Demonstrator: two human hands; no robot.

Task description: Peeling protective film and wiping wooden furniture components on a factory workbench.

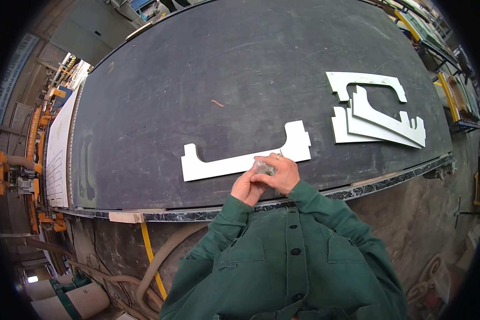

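At the table's near edge, both hands meet around a small, crumpled, see-through wad (pixel 263 169), perhaps plastic film. My left hand (pixel 244 188) grips it from the left, fingers closed. On its other side my right hand (pixel 286 174) pinches it, a ring on one finger. Just beyond the hands, a white U-shaped cut panel (pixel 226 167) lies flat with both arms pointing away from me. The hands cover part of its near edge. What the wad contains, if anything, I cannot make out.
More white cut panels (pixel 376 129) overlap in a pile at the right, with another U-shaped one (pixel 365 78) behind them. All lie on a large dark table (pixel 160 101). An orange machine (pixel 10 173) stands at the left, and a thick hose (pixel 162 253) hangs below the table edge.
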